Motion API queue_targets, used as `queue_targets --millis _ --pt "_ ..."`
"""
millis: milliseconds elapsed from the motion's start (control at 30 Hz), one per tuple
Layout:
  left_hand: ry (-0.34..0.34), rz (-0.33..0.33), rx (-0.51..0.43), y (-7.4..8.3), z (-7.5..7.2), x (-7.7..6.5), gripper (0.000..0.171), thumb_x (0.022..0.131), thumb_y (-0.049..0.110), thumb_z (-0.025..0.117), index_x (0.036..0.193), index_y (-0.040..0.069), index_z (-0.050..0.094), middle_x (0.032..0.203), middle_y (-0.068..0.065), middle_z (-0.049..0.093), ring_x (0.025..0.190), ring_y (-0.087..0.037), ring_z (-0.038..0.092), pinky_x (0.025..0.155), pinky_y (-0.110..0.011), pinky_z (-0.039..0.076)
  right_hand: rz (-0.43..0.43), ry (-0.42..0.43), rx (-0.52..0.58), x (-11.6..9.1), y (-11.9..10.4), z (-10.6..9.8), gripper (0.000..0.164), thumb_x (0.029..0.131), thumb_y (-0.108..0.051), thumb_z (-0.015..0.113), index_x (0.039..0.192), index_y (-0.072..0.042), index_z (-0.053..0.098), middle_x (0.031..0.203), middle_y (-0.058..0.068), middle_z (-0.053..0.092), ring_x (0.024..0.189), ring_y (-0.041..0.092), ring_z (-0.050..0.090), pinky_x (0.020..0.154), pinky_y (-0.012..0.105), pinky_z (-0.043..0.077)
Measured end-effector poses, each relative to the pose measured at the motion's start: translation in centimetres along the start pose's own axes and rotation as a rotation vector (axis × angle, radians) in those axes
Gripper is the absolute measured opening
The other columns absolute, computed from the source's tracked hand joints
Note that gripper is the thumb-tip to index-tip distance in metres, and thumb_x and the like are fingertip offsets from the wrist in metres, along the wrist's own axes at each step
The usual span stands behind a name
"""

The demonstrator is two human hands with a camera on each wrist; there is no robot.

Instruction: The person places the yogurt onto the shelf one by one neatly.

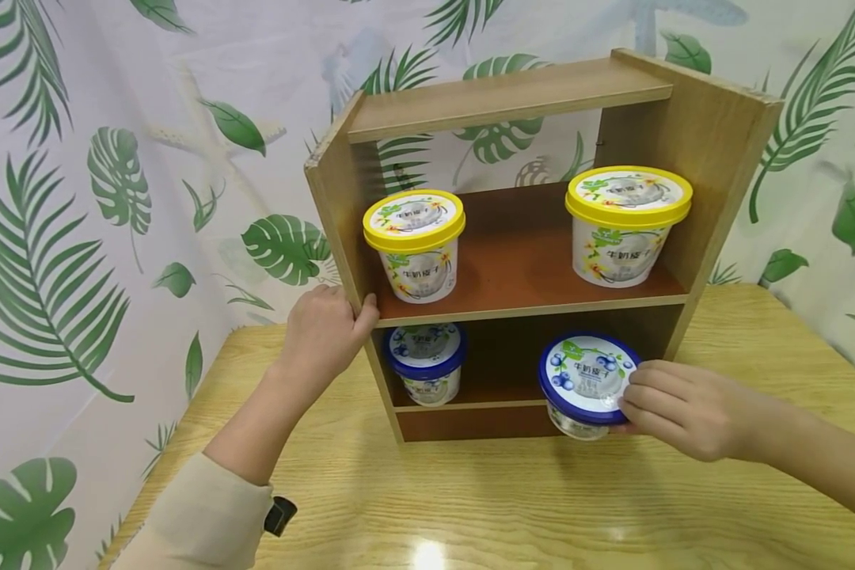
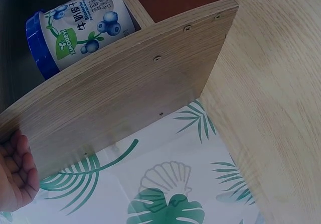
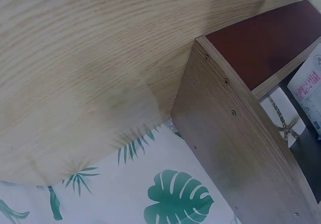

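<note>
In the head view my right hand [image 1: 691, 408] grips a blue-lidded tub [image 1: 590, 378] by its right side. The tub tilts toward me at the front of the lower shelf, its blueberry-printed lid showing. My left hand [image 1: 328, 326] holds the left side panel of a small wooden shelf unit [image 1: 530, 313], thumb at the front edge. Close by that hand, a second blue-lidded tub [image 1: 426, 364] stands at the left of the lower shelf. The left wrist view shows that tub [image 2: 83, 28] beyond the side panel, with curled fingers [image 2: 22, 158] against the panel. The right wrist view leaves my right hand out.
On the upper shelf stand two yellow-lidded tubs, one at the left [image 1: 416, 245] and one at the right [image 1: 625, 226]. The unit sits on a wood-grain table [image 1: 470, 507]. A leaf-printed cloth [image 1: 185, 198] hangs behind and along the left.
</note>
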State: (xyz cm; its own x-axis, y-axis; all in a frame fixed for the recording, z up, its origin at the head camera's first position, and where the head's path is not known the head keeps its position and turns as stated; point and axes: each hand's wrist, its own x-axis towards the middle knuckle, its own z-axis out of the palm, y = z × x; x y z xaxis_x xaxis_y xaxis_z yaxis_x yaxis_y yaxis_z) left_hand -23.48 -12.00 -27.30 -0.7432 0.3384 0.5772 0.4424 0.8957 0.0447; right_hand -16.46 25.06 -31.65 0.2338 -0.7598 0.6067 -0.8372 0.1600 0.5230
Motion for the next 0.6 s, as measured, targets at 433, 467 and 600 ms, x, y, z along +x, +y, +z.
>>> queue_targets --millis 433,467,600 --pt "0.024 0.022 0.005 -0.05 0.15 -0.05 0.038 0.092 0.024 0.049 0.061 0.003 0.055 0.054 -0.008 0.054 0.055 -0.027 0.053 0.052 -0.036 0.043 0.059 -0.01 0.003 -0.51 0.62 0.11 0.036 0.101 -0.02 0.043 0.074 0.0 0.058 0.073 0.007 0.06 0.065 0.019 0.055 0.056 0.029 0.047" --pt "0.028 0.024 0.004 -0.05 0.15 -0.06 0.037 0.092 0.023 0.049 0.061 0.003 0.056 0.054 -0.008 0.054 0.055 -0.027 0.053 0.052 -0.037 0.043 0.062 -0.009 -0.001 -0.49 0.7 0.12 0.036 0.101 -0.02 0.043 0.074 0.0 0.058 0.073 0.007 0.059 0.064 0.019 0.055 0.056 0.029 0.047" --pt "0.03 0.024 0.002 -0.07 0.18 -0.07 0.038 0.092 0.023 0.049 0.061 0.003 0.056 0.054 -0.009 0.054 0.056 -0.027 0.053 0.052 -0.037 0.043 0.081 -0.019 -0.028 -0.56 0.94 0.15 0.037 0.1 -0.022 0.044 0.074 -0.001 0.057 0.073 0.007 0.059 0.064 0.02 0.055 0.055 0.029 0.047"
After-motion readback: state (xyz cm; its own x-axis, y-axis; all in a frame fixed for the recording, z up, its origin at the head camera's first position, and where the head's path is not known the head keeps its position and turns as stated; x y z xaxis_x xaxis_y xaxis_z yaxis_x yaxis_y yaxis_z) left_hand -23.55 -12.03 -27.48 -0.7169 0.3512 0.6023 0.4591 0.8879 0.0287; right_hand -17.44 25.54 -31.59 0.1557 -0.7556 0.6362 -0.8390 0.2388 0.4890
